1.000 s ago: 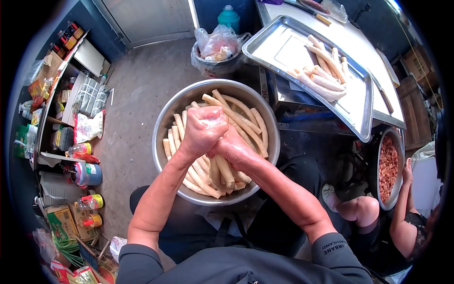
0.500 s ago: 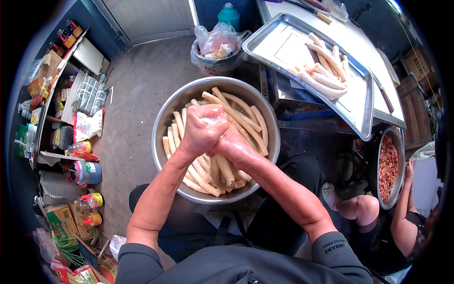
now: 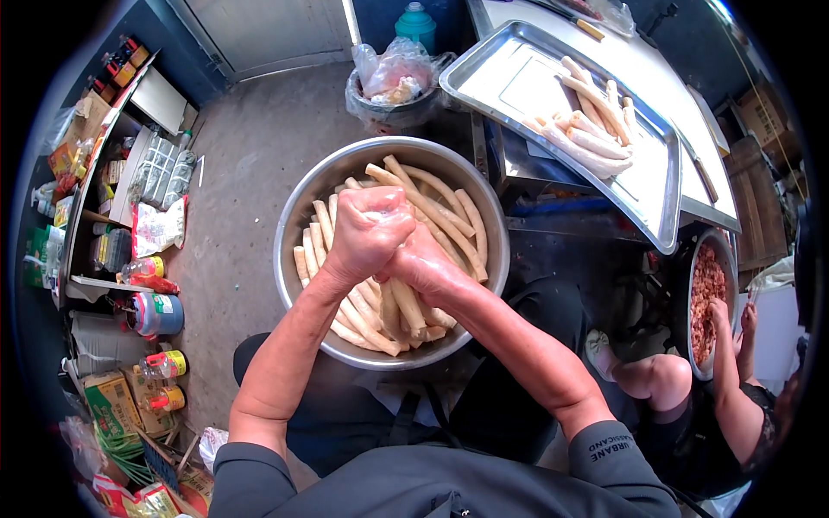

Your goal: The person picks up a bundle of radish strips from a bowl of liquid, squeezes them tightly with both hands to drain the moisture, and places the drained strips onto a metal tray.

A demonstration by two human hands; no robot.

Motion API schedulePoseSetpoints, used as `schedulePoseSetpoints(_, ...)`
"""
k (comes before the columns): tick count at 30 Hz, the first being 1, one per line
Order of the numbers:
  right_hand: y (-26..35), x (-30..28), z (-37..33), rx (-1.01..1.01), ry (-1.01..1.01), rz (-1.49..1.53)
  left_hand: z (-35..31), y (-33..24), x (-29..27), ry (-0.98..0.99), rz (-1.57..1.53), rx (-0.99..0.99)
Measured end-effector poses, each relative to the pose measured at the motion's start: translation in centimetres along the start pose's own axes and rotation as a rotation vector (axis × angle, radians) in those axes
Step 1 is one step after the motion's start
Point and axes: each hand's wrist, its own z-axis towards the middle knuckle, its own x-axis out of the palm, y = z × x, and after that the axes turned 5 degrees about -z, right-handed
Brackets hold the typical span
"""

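Observation:
Over a round metal basin (image 3: 289, 186), my two hands are clasped together. My left hand (image 3: 373, 231) is closed in a fist, its skin wet and shiny. Pressed against it from the right, my right hand (image 3: 420, 262) is closed too. Whatever lies inside the grip is hidden. Long, pale, cream-coloured sticks (image 3: 419, 203) fill the basin, piled in several directions. Some thick stick ends (image 3: 406, 311) show just below my hands; whether they run up into my grip I cannot tell.
A metal tray (image 3: 492, 91) with more pale sticks (image 3: 596, 129) overhangs the table at right. Beyond the basin stands a bag-lined bin (image 3: 393, 108). Crowded shelves (image 3: 82, 207) and bottles line the left. At right, another person's hand (image 3: 718, 315) is at a pan of minced meat (image 3: 708, 276).
My clasped hands stay nearly in place over the basin. The other person's hand has moved from the pan's outer side in over the minced meat.

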Motion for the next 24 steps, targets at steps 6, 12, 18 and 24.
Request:
schedulePoseSetpoints(6, -0.28, -0.19, 0.08, 0.020, 0.006, 0.018, 0.00, 0.00, 0.02, 0.010, 0.003, -0.004)
schedulePoseSetpoints(12, -0.41, -0.11, 0.16, 0.021, -0.011, -0.009, 0.00, 0.21, 0.03, 0.007, -0.002, 0.000)
schedulePoseSetpoints(18, -0.20, -0.10, 0.13, 0.017, -0.007, -0.008, 0.08, 0.22, 0.05, 0.007, -0.006, 0.010)
schedulePoseSetpoints(24, 0.02, -0.03, 0.06, 0.023, -0.011, -0.006, 0.10, 0.22, -0.03, 0.011, 0.006, 0.013)
